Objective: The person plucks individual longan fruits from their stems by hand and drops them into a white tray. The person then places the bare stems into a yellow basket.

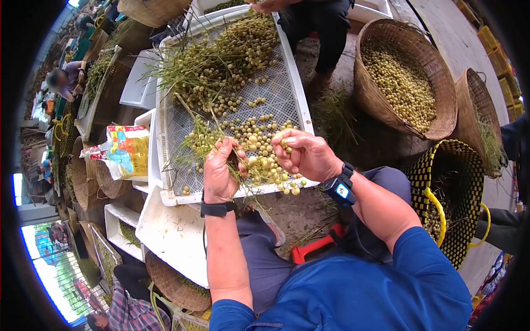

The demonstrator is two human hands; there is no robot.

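Note:
My left hand [222,170] is closed around thin green stems of a fruit sprig [201,138], over the near end of a white mesh tray [301,105]. To its right, my right hand [306,154] has its fingers pinched on a small round greenish-yellow fruit [286,144]. Loose fruits [262,129] of the same kind lie on the mesh between and beyond my hands. A large heap of stemmed fruit [226,60] covers the far part of the tray. Some fruits [292,185] show by the tray's near rim, below my right hand.
A wicker basket [367,83] full of loose fruit stands at the right, a black-and-yellow woven basket [469,182] nearer me. At left are a colourful plastic bag [127,151] and a white box [171,237]. Another person's hand [270,5] is at the tray's far end.

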